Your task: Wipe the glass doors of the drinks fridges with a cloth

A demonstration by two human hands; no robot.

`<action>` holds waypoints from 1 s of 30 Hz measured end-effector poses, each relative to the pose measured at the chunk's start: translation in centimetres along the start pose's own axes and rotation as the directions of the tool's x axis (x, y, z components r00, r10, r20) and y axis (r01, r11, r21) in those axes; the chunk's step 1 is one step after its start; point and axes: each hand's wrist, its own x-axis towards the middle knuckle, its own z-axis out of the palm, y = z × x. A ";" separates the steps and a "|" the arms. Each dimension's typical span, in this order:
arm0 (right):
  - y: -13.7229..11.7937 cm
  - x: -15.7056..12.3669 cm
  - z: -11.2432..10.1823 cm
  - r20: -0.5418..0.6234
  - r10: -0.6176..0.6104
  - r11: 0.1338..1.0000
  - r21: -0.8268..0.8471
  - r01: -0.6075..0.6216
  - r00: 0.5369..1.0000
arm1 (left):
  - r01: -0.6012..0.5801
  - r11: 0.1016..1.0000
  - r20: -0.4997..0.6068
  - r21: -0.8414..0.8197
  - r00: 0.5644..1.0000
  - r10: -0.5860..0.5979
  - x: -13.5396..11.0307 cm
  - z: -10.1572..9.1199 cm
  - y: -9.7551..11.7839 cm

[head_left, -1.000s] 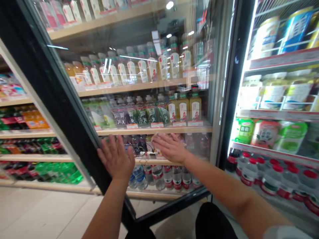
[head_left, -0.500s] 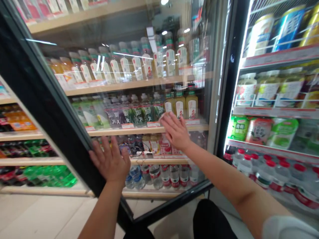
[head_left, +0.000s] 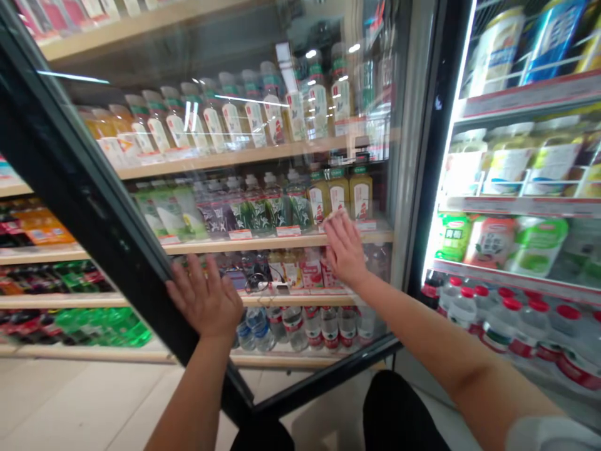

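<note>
A glass cooler door (head_left: 300, 263) with a black frame stands ajar at an angle in front of me. My left hand (head_left: 206, 297) lies flat with fingers spread, against the glass beside the black door frame (head_left: 101, 207). My right hand (head_left: 345, 247) is pressed to the glass further right, its fingers close together. Under its fingertips shows the edge of a thin pale cloth (head_left: 334, 215); most of it is hidden by the hand. Through the glass, rows of bottles (head_left: 253, 203) appear behind both hands.
Wooden shelves (head_left: 263, 241) of drinks stand behind the door and continue at the left. The lit cooler (head_left: 530, 291) at the right holds cans, bottles and pouches, with red-capped bottles (head_left: 509, 322) low down. Pale floor tiles (head_left: 89, 401) and my knees (head_left: 394, 413) are below.
My right hand has slid a little to the right across the glass with the cloth. My left hand stays in nearly the same place on the door.
</note>
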 end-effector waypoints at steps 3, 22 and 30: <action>-0.7 -2.1 -0.1 0.108 -0.356 0.934 0.056 0.352 0.928 | -0.006 1.000 -0.006 0.010 1.000 0.006 0.0 -0.1 0.2; -1.1 1.2 0.2 0.059 -0.041 0.999 -0.022 0.042 0.997 | 0.078 0.995 0.025 0.061 0.996 -0.080 -6.4 2.2 -0.2; -5.3 -2.1 1.5 0.129 -0.520 0.853 0.139 0.504 0.844 | -0.048 0.996 -0.101 0.071 0.993 0.055 -7.5 3.0 -1.6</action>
